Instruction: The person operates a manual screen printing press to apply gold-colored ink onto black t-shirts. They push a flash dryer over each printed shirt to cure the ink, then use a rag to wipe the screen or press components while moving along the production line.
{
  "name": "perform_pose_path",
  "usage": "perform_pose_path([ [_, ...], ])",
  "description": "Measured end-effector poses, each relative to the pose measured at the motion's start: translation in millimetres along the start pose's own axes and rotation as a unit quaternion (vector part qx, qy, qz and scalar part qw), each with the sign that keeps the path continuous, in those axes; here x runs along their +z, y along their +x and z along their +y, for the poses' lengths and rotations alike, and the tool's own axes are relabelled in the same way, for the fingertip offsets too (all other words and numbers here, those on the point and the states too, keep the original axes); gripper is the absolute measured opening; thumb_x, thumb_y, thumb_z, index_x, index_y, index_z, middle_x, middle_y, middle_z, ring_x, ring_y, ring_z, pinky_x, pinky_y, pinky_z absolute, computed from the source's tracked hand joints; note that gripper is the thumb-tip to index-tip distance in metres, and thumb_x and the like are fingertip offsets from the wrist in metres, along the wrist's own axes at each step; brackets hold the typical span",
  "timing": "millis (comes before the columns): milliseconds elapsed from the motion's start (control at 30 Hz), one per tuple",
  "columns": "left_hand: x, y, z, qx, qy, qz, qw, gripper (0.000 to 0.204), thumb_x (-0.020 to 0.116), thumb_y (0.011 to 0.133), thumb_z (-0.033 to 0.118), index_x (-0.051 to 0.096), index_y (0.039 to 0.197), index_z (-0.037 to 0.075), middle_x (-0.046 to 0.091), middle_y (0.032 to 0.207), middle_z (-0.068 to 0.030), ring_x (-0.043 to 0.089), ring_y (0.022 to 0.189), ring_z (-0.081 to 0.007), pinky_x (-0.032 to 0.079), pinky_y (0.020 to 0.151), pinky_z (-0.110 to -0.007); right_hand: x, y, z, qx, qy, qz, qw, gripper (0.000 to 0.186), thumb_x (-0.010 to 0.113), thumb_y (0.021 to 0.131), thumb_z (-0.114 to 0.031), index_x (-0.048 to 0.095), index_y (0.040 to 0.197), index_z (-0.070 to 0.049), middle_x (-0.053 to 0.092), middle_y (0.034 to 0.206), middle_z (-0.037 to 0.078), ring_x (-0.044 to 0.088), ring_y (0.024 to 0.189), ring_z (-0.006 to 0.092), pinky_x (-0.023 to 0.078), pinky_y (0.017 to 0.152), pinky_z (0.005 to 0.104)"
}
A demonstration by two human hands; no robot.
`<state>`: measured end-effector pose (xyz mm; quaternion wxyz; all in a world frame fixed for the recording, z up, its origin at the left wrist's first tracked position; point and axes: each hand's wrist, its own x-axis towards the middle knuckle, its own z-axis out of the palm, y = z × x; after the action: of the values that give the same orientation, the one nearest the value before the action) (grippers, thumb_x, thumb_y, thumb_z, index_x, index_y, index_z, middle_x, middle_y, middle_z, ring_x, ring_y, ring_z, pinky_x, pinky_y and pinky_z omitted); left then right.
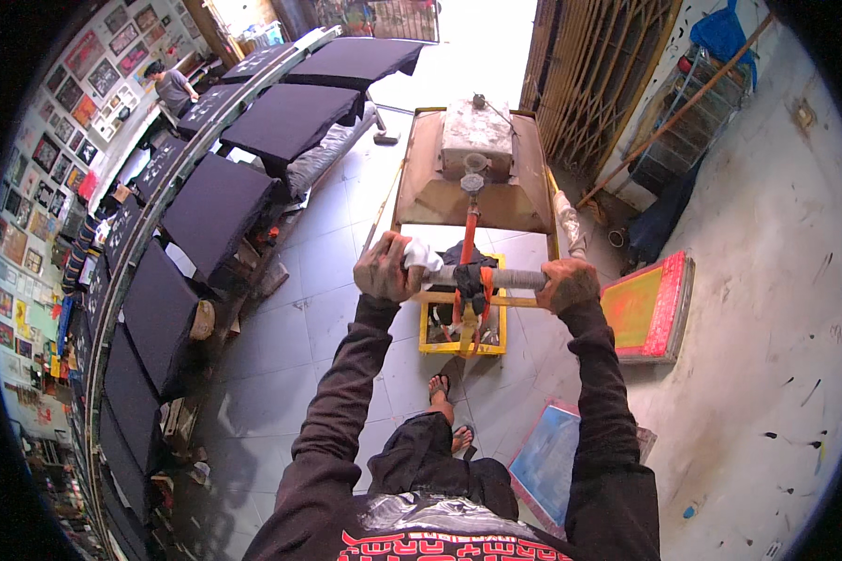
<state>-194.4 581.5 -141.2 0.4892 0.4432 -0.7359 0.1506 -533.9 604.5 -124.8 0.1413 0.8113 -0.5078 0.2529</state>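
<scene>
Both of my hands grip a horizontal grey-wrapped handlebar (pixel 519 279) in front of me. My left hand (pixel 384 266) closes round its left end, with a crumpled white cloth (pixel 423 255) bunched against the fingers. Around the right end wraps my right hand (pixel 571 283). Black cloth and orange strips are tied at the bar's middle. An orange post (pixel 469 238) runs from there to a wide brown metal hood (pixel 426 198) topped by a dusty box (pixel 478 136). Beneath the bar sits a yellow-framed base (pixel 463 350), partly hidden.
Along the left curves a long rack of boards covered with black fabric (pixel 210 210). A person (pixel 171 89) stands beyond it. To the right, a red-and-yellow framed screen (pixel 647 309) leans on the wall; a blue screen (pixel 550 458) lies lower. A folding metal gate (pixel 599 84) stands far right.
</scene>
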Motion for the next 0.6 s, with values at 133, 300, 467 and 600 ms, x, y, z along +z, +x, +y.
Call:
perform_pose_path([
  [133,17,21,-14,0.010,0.009,-0.005,1.000,0.033,0.063,0.082,0.038,0.062,0.096,0.009,0.059,0.086,-0.0088,0.065,0.070,-0.0312,0.052,0.059,-0.042,11,20,14,0.031,-0.018,-0.035,0.999,0.021,0.073,0.063,-0.030,0.068,0.070,-0.010,0.067,0.069,0.014,0.069,0.070,0.0338,0.054,0.067,0.0460],
  [300,34,47,-28,-0.008,0.006,-0.011,1.000,0.035,0.059,0.087,0.043,0.061,0.095,0.010,0.060,0.084,-0.0103,0.066,0.070,-0.0329,0.052,0.059,-0.044,24,54,32,0.029,-0.045,-0.043,0.998,0.016,0.069,0.069,-0.024,0.073,0.075,-0.010,0.070,0.073,0.015,0.071,0.072,0.0325,0.056,0.070,0.0450],
  [467,57,72,-36,0.026,0.006,0.034,0.999,0.033,0.062,0.087,0.043,0.061,0.094,0.010,0.060,0.083,-0.0110,0.065,0.067,-0.0325,0.052,0.059,-0.043,26,85,57,0.031,-0.056,-0.035,0.997,0.018,0.073,0.067,-0.026,0.074,0.078,-0.012,0.071,0.075,0.014,0.071,0.076,0.0332,0.057,0.074,0.0448],
  [600,70,94,-46,0.011,0.014,0.025,1.000,0.033,0.062,0.086,0.043,0.061,0.093,0.010,0.060,0.084,-0.0110,0.065,0.068,-0.0320,0.052,0.059,-0.042,25,111,67,0.022,-0.069,-0.031,0.997,0.018,0.073,0.067,-0.026,0.075,0.079,-0.013,0.071,0.076,0.013,0.072,0.077,0.0327,0.058,0.074,0.0444],
])
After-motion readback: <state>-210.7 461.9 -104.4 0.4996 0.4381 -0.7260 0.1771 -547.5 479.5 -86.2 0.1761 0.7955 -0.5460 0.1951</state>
